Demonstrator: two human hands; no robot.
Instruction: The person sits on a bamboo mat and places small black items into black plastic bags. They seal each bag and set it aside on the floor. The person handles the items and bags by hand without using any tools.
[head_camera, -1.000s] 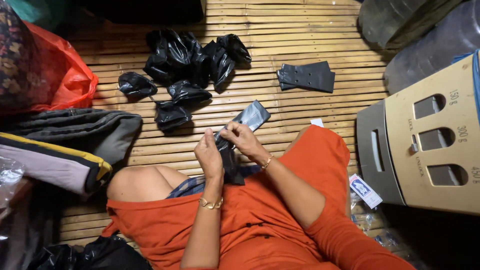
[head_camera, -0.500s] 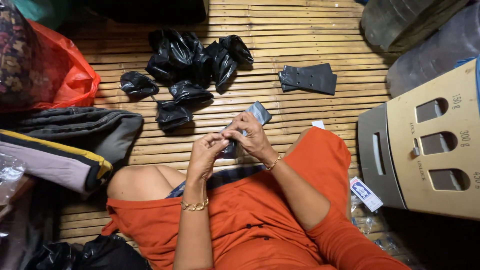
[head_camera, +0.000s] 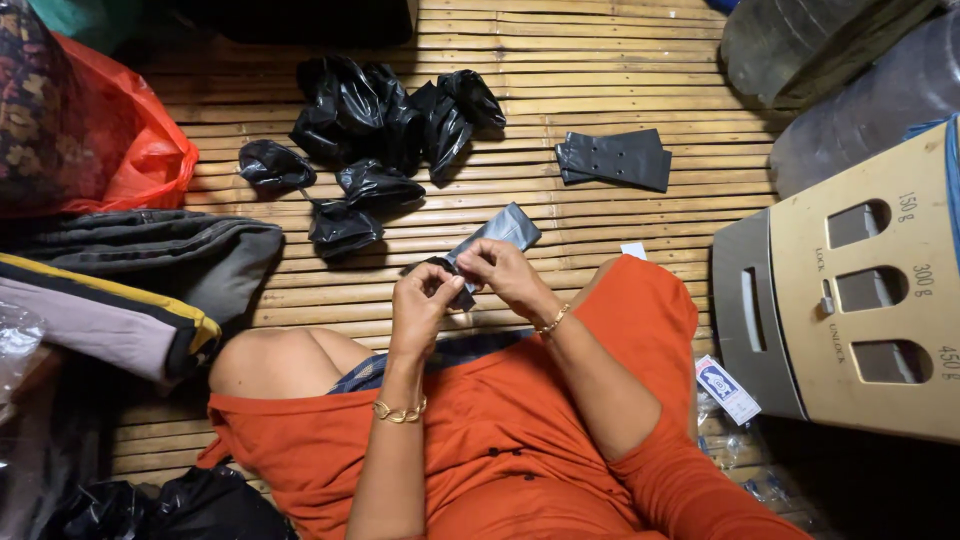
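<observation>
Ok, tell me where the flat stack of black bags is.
In the head view, the flat stack of black bags lies on the bamboo floor, upper right of centre, beyond the right hand.

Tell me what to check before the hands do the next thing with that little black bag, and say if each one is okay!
1. Both hands on the bag: the left hand and right hand both pinch the flat black bag. Ok.
2. Bag opened at its end: fingers cover that end. Cannot tell.
3. Finished pile out of the way: the puffed black bags lie farther out on the bamboo floor, apart from the hands. Ok.
4. More flat bags ready: a stack of flat bags lies beyond the right hand. Ok.
5. Anything inside the held bag: it looks flat. Cannot tell.
</observation>
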